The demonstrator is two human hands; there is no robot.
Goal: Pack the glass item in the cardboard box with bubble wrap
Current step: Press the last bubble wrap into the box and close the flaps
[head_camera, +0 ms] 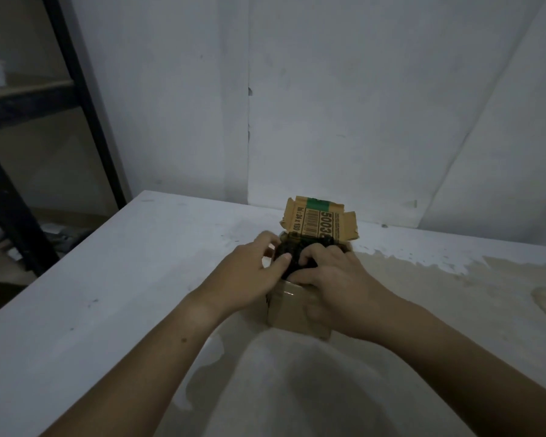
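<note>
A small brown cardboard box [292,310] stands on the table with its far flap up, printed with a barcode and numbers. A dark bundle [292,252], apparently black bubble wrap, fills the box's open top; no glass shows. My left hand [249,272] lies over the box's left side with its thumb and fingers curled onto the bundle. My right hand [331,279] covers the box's right side, fingers curled into the bundle and thumb along the near rim.
The white table [123,294] has worn, bare patches to the right and near me. A white wall rises just behind the box. A dark metal shelf frame [76,89] stands at the far left, beyond the table's left edge.
</note>
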